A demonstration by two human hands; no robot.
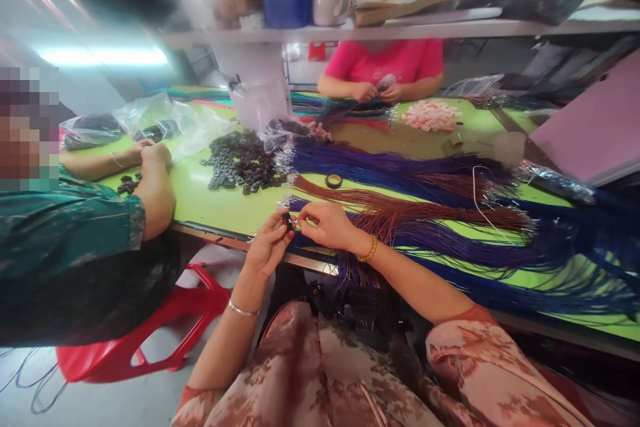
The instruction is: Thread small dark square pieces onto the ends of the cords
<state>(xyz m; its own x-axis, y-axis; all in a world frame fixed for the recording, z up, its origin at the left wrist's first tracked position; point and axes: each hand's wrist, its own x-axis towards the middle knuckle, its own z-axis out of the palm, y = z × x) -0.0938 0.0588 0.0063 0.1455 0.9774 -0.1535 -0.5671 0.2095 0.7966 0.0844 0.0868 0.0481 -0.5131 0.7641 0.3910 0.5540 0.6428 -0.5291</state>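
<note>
I've got my left grip (270, 245) clasping a small black blocky piece (287, 221) — right grip (327, 224) pinching a thin whitish tip (295, 221) at it.

A light-green counter (193, 197) fills the room's middle, and a pale shelf (425, 29) runs above its far edge. Beyond the far left corner glows a white tube light (103, 57). Below the near edge, leftward, a red plastic stool (155, 320) stands on grey floor (165, 403).
</note>
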